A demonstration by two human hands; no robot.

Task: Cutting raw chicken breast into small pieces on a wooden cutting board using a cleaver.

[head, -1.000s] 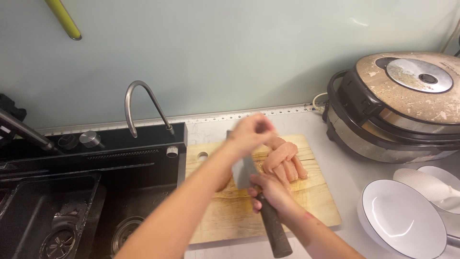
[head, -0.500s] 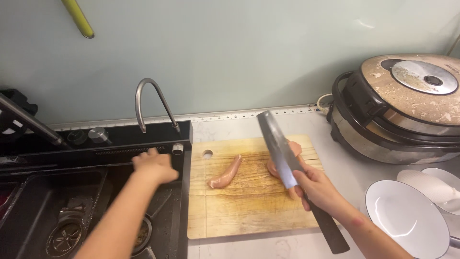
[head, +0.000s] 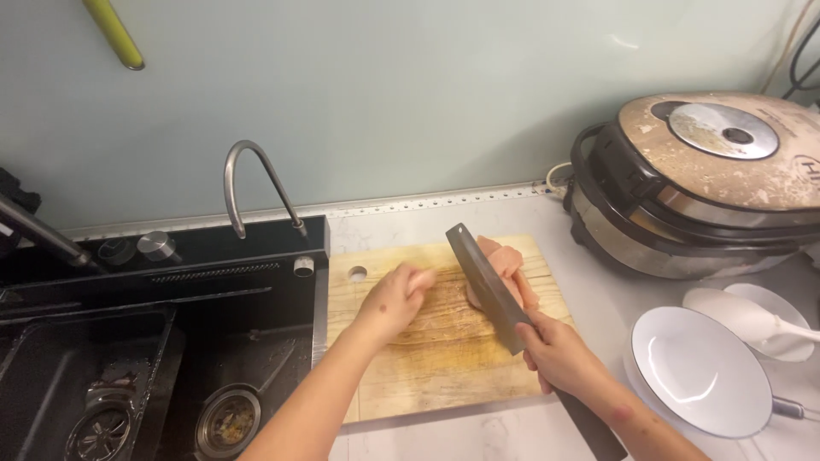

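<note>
— Pale countertop, a wooden cutting board (head: 444, 341) beside the black sink (head: 128, 358). Where are the hands?

— The left hand (head: 395, 300) curls over a sausage (head: 420, 279) on the board; the right hand (head: 559, 352) grips a cleaver (head: 487, 288), blade tilted above more sausages (head: 512, 269).

— Risk?

— Round sausage may roll, I'd judge, bringing the blade near the left fingers.

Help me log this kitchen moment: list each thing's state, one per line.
Left hand: closed over a sausage on the cutting board.
Right hand: gripping the cleaver, blade raised.
Sausages: whole, piled behind blade.
Cooker: lid shut.
White plate: empty.
Faucet: off.
</note>
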